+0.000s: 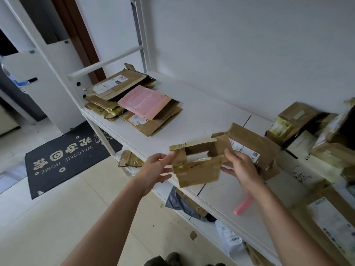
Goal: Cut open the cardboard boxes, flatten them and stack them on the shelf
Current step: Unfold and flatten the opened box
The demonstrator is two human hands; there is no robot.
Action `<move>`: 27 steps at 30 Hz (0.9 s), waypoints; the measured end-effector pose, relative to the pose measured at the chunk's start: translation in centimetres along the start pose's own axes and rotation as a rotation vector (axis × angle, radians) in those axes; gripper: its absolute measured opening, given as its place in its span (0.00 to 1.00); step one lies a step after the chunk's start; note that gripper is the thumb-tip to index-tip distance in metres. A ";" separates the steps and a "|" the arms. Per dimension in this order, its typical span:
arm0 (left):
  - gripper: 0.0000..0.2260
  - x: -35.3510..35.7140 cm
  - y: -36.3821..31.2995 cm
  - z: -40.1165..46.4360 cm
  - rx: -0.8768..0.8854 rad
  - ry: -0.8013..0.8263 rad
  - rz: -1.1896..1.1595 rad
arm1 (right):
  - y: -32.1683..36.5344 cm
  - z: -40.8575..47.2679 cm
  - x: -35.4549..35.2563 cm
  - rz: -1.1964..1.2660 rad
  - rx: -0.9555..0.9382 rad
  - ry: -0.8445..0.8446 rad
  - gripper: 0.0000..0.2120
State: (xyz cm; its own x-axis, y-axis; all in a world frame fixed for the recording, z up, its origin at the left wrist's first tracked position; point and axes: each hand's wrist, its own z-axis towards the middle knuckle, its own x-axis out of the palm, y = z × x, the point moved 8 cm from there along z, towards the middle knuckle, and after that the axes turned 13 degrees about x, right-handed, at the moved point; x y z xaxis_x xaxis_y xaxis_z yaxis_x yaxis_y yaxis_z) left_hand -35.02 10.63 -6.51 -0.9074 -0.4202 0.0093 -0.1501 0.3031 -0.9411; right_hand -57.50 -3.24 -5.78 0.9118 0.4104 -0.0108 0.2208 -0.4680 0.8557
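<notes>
The right forearm is hiding the upper end of the pink, blurred tool (243,206) lying on the white shelf board (215,110). The frame's right edge is cutting off the taped brown cardboard boxes (334,135); their label print is staying unreadable.

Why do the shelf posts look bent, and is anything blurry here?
Head view: the wide lens bows the shelf posts toward the edges; soft, even light, faint shadows; the pink cutter and boxes at far right are smeared; both hands fairly sharp.

Black rectangular doormat with white lettering (71,156) on floor, well left of grip; grey crumpled plastic bag (177,201) below it.
</notes>
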 end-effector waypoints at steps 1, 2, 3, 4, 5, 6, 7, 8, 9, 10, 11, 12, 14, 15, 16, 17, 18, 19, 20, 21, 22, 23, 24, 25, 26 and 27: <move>0.24 0.1 -0.5 0.2 0.004 0.007 -0.005 | 0.2 -0.1 -0.2 0.039 -0.011 0.006 0.10; 0.24 0.2 -1.0 0.3 0.017 0.018 0.010 | 0.5 -0.1 -0.4 0.069 -0.024 0.003 0.11; 0.23 0.3 -1.5 0.5 0.037 0.028 0.059 | 0.8 -0.2 -0.6 0.085 -0.039 -0.002 0.12; 0.22 0.4 -2.0 0.6 0.055 0.033 0.138 | 1.1 -0.2 -0.6 0.084 -0.055 -0.004 0.13; 0.23 0.6 -2.3 0.8 0.066 0.031 0.219 | 1.4 -0.3 -0.5 0.074 -0.067 -0.002 0.13; 0.24 0.8 -2.6 1.0 0.072 0.018 0.281 | 1.7 -0.5 -0.3 0.064 -0.076 -0.001 0.13; 0.25 1.0 -2.8 1.2 0.074 -0.005 0.317 | 1.9 -0.7 -0.1 0.048 -0.085 0.002 0.12; 0.25 1.1 -3.0 1.4 0.075 -0.039 0.330 | 2.2 -0.8 0.2 0.024 -0.092 0.007 0.12; 0.25 1.2 -3.1 1.5 0.076 -0.085 0.325 | 2.4 -0.9 0.4 -0.005 -0.100 0.012 0.12; 0.24 1.1 -3.0 1.7 0.076 -0.137 0.308 | 2.6 -1.1 0.6 -0.034 -0.110 0.013 0.12; 0.24 1.1 -2.8 1.7 0.077 -0.191 0.279 | 2.8 -1.3 0.8 -0.057 -0.120 0.012 0.12; 0.22 1.1 -2.6 1.8 0.083 -0.237 0.244 | 3.0 -1.5 0.9 -0.074 -0.128 0.009 0.12; 0.18 1.1 -1.9 1.7 0.091 -0.282 0.167 | 3.1 -1.8 1.2 -0.088 -0.135 0.024 0.13; 0.16 1.0 -1.6 1.7 0.093 -0.281 0.128 | 3.1 -1.8 1.4 -0.091 -0.135 0.040 0.13; 0.13 0.9 -1.4 1.7 0.096 -0.260 0.086 | 3.1 -1.9 1.5 -0.089 -0.135 0.051 0.13; 0.10 0.8 -1.3 1.7 0.102 -0.219 0.031 | 3.1 -1.8 1.5 -0.071 -0.135 0.050 0.13; 0.06 0.7 -1.3 1.8 0.108 -0.161 -0.038 | 3.2 -1.7 1.2 -0.036 -0.140 0.037 0.13; 0.03 0.6 -1.3 1.8 0.109 -0.101 -0.140 | 3.4 -1.6 0.9 -0.001 -0.155 0.023 0.13; 0.06 0.4 -1.1 1.8 0.104 -0.055 -0.249 | 3.6 -1.6 0.7 0.010 -0.189 0.016 0.14; 0.09 0.0 -0.8 1.8 0.083 -0.024 -0.361 | 4.0 -1.6 0.7 -0.017 -0.244 0.011 0.14; 0.11 -0.5 -0.2 1.9 0.052 -0.008 -0.447 | 4.4 -1.7 0.8 -0.088 -0.315 0.000 0.14; 0.12 -0.9 0.5 1.9 0.013 0.001 -0.502 | 4.7 -1.9 1.1 -0.192 -0.390 -0.011 0.13; 0.14 -1.4 1.4 1.7 -0.029 0.009 -0.531 | 4.7 -1.9 1.6 -0.317 -0.449 -0.021 0.13; 0.16 -1.7 2.3 1.5 -0.066 0.017 -0.559 | 4.2 -1.7 2.2 -0.447 -0.475 -0.033 0.14; 0.18 -2.3 3.2 1.3 -0.104 0.004 -0.598 | 3.2 -1.2 2.7 -0.573 -0.449 -0.032 0.17; 0.20 -3.0 4.1 1.2 -0.139 -0.026 -0.642 | 1.6 -0.5 3.2 -0.698 -0.384 -0.013 0.18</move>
State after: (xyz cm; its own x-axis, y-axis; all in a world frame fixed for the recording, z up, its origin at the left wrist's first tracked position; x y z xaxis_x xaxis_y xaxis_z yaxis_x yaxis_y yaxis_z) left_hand -32.50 12.13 -10.80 -0.6108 -0.5744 0.5449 -0.7097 0.0920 -0.6985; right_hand -54.38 -2.26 -4.13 0.6117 0.4991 -0.6138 0.6095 0.1973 0.7678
